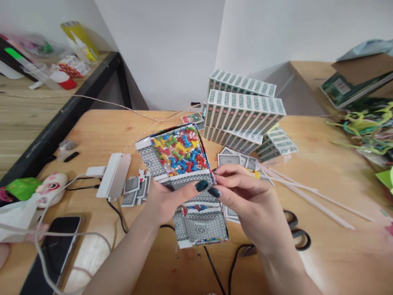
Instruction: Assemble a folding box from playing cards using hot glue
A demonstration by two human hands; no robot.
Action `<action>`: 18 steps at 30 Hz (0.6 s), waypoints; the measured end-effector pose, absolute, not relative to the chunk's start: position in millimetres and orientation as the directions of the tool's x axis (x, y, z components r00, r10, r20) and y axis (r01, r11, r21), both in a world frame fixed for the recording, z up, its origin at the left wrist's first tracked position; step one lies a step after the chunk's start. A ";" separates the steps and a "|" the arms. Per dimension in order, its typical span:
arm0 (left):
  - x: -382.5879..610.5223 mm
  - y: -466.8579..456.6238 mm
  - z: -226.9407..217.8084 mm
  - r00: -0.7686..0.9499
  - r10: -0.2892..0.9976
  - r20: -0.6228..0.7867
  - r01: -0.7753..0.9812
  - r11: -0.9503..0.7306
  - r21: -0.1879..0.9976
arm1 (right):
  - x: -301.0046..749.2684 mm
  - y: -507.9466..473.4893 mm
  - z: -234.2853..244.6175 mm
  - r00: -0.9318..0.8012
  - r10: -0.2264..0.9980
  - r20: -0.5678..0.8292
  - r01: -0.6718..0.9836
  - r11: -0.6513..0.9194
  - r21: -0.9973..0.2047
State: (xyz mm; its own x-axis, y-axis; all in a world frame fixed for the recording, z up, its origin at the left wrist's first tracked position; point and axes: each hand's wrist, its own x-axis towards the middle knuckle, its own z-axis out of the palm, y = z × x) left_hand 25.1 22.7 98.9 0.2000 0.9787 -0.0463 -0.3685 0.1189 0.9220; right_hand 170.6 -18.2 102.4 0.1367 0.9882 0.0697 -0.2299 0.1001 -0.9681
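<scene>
A box made of grey-backed playing cards [172, 162] stands at the table's middle, filled with coloured push pins [181, 151]. My left hand [167, 198] grips the box's near wall from the left, thumb on top. My right hand [245, 196] pinches the box's near right corner edge with thumb and fingertips pressed together. A lower card section [199, 227] with more pins lies below my hands.
Stacked card packs [242, 110] stand behind the box. Loose cards [136, 190] lie left and right of it. A white device [112, 176] with cables, a phone [53, 246], scissors [296, 231], thin white sticks [307, 196] and paper strips [365, 127] surround the wooden table [322, 254].
</scene>
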 end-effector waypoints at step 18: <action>17.6 17.3 92.1 0.250 0.968 -0.008 -0.189 0.057 0.980 | 158.3 -28.6 108.7 0.236 0.855 0.462 0.267 0.400 -0.877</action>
